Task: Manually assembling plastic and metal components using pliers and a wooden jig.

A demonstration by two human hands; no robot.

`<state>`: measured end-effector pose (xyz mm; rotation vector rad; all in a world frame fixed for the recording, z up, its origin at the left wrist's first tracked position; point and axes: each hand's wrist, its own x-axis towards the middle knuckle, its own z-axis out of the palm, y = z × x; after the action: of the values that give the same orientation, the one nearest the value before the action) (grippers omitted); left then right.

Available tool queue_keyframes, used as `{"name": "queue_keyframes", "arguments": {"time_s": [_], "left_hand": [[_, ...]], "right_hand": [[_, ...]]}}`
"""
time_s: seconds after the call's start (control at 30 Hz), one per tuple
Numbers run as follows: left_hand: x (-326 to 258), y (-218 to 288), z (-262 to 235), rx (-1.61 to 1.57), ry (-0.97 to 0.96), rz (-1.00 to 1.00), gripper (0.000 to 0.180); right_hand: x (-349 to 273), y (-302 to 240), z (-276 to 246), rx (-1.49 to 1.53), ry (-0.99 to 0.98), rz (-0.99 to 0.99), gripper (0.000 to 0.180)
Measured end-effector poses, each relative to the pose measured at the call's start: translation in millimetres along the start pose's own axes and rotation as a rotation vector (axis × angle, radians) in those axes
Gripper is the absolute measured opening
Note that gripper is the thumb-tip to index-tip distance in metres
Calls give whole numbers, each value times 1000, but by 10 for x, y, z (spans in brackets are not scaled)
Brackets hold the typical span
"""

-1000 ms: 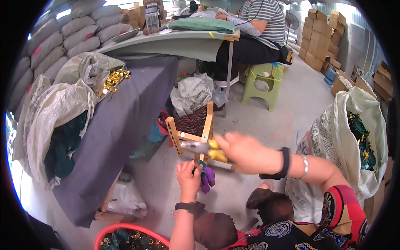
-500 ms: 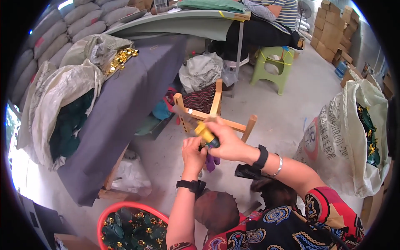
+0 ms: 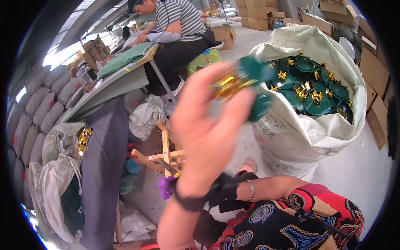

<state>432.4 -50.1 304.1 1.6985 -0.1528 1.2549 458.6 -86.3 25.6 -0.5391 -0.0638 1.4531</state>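
My left hand (image 3: 208, 129), blurred by motion, is raised in front of the near side of the big white sack (image 3: 308, 146). Its fingers are closed around green discs (image 3: 259, 107) with shiny gold claw-shaped fittings (image 3: 235, 86). More such green discs with gold fittings (image 3: 316, 98) fill the sack. My right forearm (image 3: 266, 188), with a silver bracelet, comes in from the right; the right hand is hidden behind my left wrist. A dark shaft with a yellow collar (image 3: 178, 173) shows just left of that wrist, beside a purple piece (image 3: 166, 187).
A wooden frame (image 3: 166, 146) stands ahead. On the left, a dark cloth-covered table (image 3: 104, 175) carries an open sack (image 3: 50, 187) of green parts and gold pieces (image 3: 84, 139). A person (image 3: 179, 25) sits at another table beyond. Cardboard boxes (image 3: 254, 14) stand at the back.
My left hand has risen from the work at the wooden frame toward the right-hand sack, carrying green discs. The view has swung right. My right hand, earlier gripping a yellow-and-black tool, is now hidden.
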Motion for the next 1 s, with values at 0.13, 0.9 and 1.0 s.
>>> {"name": "queue_keyframes", "arguments": {"time_s": [0.13, 0.9, 1.0], "left_hand": [[166, -413, 520, 297, -219, 67, 55], [-5806, 1639, -2310, 1973, 943, -1336, 39], [-5983, 1615, -2265, 1908, 590, -1584, 40]], "right_hand": [[-1217, -793, -868, -110, -99, -49, 53], [219, 286, 988, -1169, -305, -149, 52], [184, 298, 1024, -1206, -289, -121, 53]]}}
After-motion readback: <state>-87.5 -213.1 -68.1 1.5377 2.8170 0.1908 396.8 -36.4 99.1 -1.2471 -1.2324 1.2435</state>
